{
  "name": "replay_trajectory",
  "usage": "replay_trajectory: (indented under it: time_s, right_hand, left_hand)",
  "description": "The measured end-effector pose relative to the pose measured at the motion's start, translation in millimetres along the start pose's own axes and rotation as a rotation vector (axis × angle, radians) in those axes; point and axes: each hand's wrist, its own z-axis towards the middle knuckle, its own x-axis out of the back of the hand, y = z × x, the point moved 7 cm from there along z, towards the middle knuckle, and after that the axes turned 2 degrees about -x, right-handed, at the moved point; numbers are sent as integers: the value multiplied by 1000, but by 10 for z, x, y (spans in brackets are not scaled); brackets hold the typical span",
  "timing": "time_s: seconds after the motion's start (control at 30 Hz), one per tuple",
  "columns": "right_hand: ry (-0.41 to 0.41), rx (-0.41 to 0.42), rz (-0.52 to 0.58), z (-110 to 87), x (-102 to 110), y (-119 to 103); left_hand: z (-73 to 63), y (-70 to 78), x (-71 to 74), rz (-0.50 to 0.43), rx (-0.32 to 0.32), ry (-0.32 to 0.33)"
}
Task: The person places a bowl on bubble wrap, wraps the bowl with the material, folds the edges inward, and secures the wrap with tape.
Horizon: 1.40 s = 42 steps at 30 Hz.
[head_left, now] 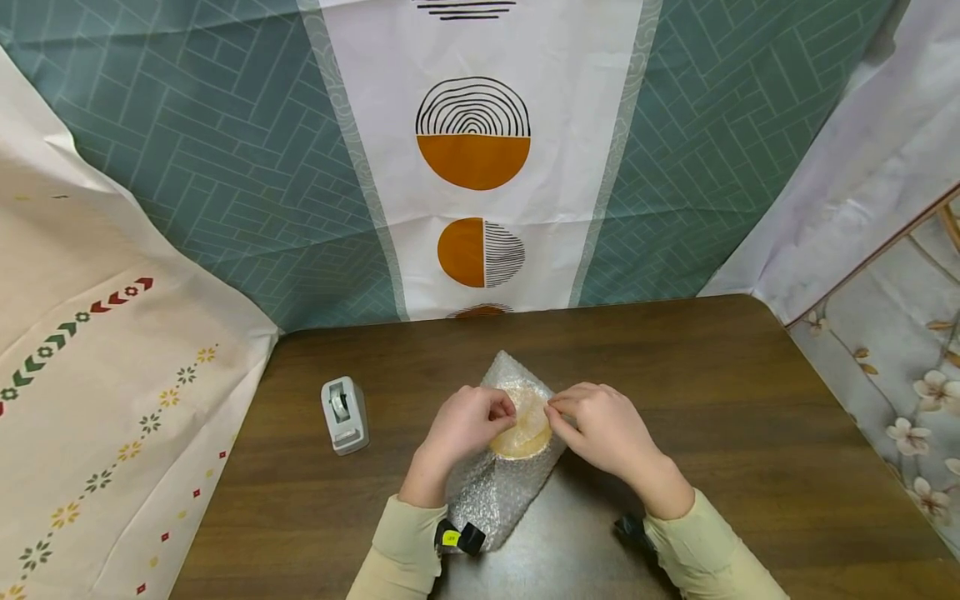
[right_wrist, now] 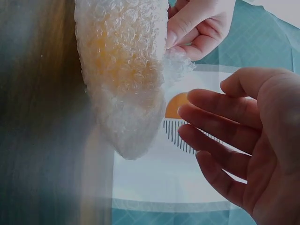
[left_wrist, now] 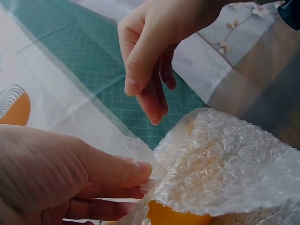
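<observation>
A sheet of bubble wrap [head_left: 491,500] lies on the table, partly folded over a yellow object [head_left: 525,443] with a rounded edge. Most of that object is hidden under the wrap; its yellow surface [left_wrist: 176,216] peeks out below the wrap's edge in the left wrist view. My left hand [head_left: 465,423] pinches an edge of the bubble wrap between thumb and fingers. To the right of the wrap, my right hand [head_left: 602,423] hovers with nothing held. Its fingers [right_wrist: 220,105] are loosely extended and apart from the wrap in the right wrist view.
A white tape dispenser [head_left: 345,415] stands on the brown wooden table [head_left: 712,392], left of the wrap. Patterned cloths hang behind the table [head_left: 480,250] and along both sides. Each wrist wears a black strap device.
</observation>
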Motion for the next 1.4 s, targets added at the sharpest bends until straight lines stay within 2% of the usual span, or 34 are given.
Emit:
replay_trajectory:
  time_s: [0.17,0.37,0.63,0.93,1.23,1.4]
  right_hand:
    - [-3,0,15,0,0,7]
    - [-35,4,22,17,-22,-13]
    - [-121,56,15,6,-150,-71]
    - [-182,119,34,-37,-302,-120]
    - [-277,89,-29,-107,-476,-130]
    - [-291,61,-38,-130,-503,-159]
  left_hand:
    - [3,1,-32,15,0,-17]
    - [-14,2,-79,24,19,-98]
    - [-45,60,-115,55,-20,-193]
    - [-69,56,-132,65,-41,-227]
    - [-105,60,-115,24,-19,-266]
    - [-121,58,-118,41,-12,-277]
